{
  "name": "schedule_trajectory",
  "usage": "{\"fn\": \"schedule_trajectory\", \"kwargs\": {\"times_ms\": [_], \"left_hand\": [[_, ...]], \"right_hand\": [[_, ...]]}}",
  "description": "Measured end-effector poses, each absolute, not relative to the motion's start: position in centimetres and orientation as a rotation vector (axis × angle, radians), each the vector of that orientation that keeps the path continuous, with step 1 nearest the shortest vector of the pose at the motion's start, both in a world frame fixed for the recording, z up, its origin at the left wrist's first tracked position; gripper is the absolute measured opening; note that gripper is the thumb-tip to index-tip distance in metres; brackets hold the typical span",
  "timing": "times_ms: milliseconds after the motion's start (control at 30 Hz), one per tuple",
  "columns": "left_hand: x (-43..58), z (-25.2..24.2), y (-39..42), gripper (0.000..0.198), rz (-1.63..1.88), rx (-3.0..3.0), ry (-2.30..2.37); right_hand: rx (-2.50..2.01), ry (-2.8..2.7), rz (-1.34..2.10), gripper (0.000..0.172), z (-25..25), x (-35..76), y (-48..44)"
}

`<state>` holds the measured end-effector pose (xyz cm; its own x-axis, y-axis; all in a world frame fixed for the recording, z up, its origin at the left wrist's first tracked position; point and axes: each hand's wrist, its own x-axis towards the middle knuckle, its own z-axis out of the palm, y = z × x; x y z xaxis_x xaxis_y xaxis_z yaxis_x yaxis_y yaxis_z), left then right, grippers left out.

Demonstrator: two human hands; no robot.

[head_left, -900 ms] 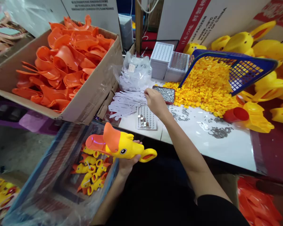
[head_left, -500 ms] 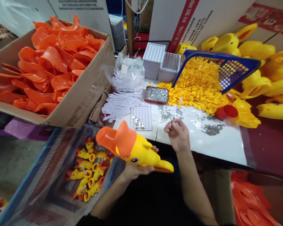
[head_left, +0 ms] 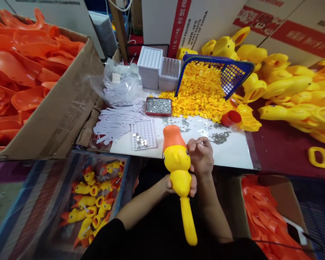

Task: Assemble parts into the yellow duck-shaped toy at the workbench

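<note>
A yellow plastic duck toy with an orange bill part at its head end lies in my left hand, which is closed round its body from beneath. Its long yellow handle points down toward me. Close by the right side of the duck's head is my right hand, with thumb and fingers pinched together. A thin small piece seems to stick out of that pinch, too small to name. Beyond the duck, a red tray of small metal parts and scattered metal bits lie on the white table sheet.
A blue basket on its side spills small yellow pieces. Left stand a carton of orange parts and a bin of finished-looking ducks. Yellow duck bodies pile up right. White strips and a disc-bearing tray lie ahead.
The duck has turned from lying sideways to bill-away, handle toward me. My right hand now sits right beside its head. The view has shifted to the right.
</note>
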<state>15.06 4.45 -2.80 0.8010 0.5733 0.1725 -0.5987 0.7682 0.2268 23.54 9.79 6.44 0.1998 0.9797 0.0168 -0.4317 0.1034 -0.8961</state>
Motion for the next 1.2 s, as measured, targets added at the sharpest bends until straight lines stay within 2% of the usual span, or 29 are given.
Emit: {"fn": "schedule_trajectory", "kwargs": {"times_ms": [267,667,800,967,1200], "left_hand": [[13.3,-2.9,4.7,0.087,0.596,0.094,0.019],[16.3,-1.7,4.9,0.094,0.404,0.043,0.102],[16.9,-1.2,4.7,0.094,0.444,-0.023,0.16],[16.7,-0.7,4.1,0.091,0.455,-0.1,0.221],[16.5,0.2,3.6,0.069,0.475,-0.133,0.262]], "right_hand": [[-1.011,-0.859,1.111,0.02,5.9,24.1,9.2],[-1.228,-0.992,0.771,0.019,6.7,29.4,7.4],[-1.376,-1.179,0.746,0.013,8.0,31.5,5.9],[-1.485,-1.49,0.725,0.015,8.2,31.8,5.5],[-1.457,-1.575,0.59,0.008,8.2,30.1,6.4]]}}
